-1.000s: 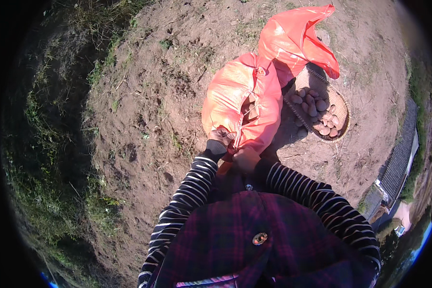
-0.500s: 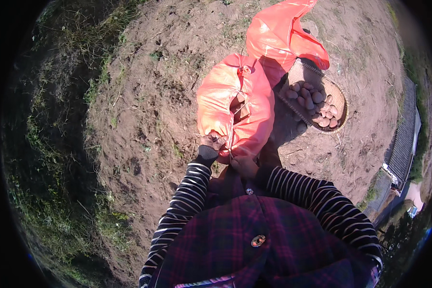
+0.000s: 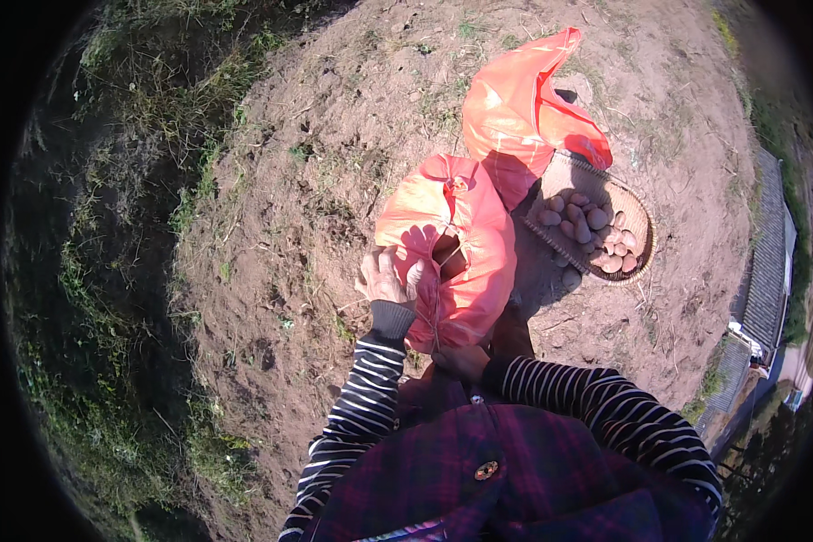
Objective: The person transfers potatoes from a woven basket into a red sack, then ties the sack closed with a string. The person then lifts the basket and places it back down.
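Note:
A full orange woven sack (image 3: 488, 226) stands just in front of me, its top drawn partly together with a gap in the middle. Brown contents show through that gap, too dark to name. My left hand (image 3: 390, 278) is open with fingers spread, over the sack's left side, and its shadow falls on the orange cloth. At the sack's near end, my right hand (image 3: 463, 361) is closed on the gathered edge. A thin string (image 3: 436, 327) runs along the cloth towards it; whether the fingers also hold that string is hidden.
Behind stands a second orange sack (image 3: 510, 104), its mouth gaping to the right. Beside it a shallow wicker basket (image 3: 637, 203) holds several potatoes (image 3: 580, 221). Dry bare soil (image 3: 271, 199) lies around, with weeds (image 3: 81, 298) at the left and a grey-roofed building (image 3: 763, 262) far right.
My left hand has let go of the sack's near edge, moved up and opened out. My right hand stays at the near end. The view has shifted, so the sacks appear lower.

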Tool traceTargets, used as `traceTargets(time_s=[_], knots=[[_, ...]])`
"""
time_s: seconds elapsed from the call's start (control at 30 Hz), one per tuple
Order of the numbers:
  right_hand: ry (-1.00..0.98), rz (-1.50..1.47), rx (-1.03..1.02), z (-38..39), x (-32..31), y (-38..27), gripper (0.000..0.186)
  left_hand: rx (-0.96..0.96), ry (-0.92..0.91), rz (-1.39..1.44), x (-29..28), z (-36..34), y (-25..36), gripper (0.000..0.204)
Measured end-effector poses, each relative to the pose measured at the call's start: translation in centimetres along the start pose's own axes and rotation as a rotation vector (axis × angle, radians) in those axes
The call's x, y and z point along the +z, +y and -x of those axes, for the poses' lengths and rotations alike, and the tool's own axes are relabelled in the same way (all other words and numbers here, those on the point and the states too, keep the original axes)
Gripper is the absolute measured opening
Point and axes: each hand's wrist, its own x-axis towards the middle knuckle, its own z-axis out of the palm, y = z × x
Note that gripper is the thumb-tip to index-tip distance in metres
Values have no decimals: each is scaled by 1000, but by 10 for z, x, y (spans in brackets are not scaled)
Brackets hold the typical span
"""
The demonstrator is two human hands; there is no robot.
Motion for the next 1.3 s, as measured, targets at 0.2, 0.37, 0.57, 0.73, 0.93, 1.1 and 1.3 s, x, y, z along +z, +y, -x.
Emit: traceTargets(time_s=[0.2,0.37,0.57,0.73,0.93,1.1,1.3], knots=[[88,-204,104,22,-26,-4,32,-37,76,-66,26,-42,26,53],[562,-349,324,14,-51,19,38,79,-275,-359,51,-25,27,62],[527,-217,380,-6,-54,47,42,22,-369,-431,52,-26,27,66],[466,-174,353,-14,-64,46,42,152,-192,-390,60,-50,26,62],[262,15,341,-16,-81,37,42,188,-222,-204,61,-36,4,59],[256,37,277,-3,-88,29,45,175,5,190,48,4,-10,43],[224,27,382,-10,-83,28,41,430,-157,-228,70,-24,28,20]])
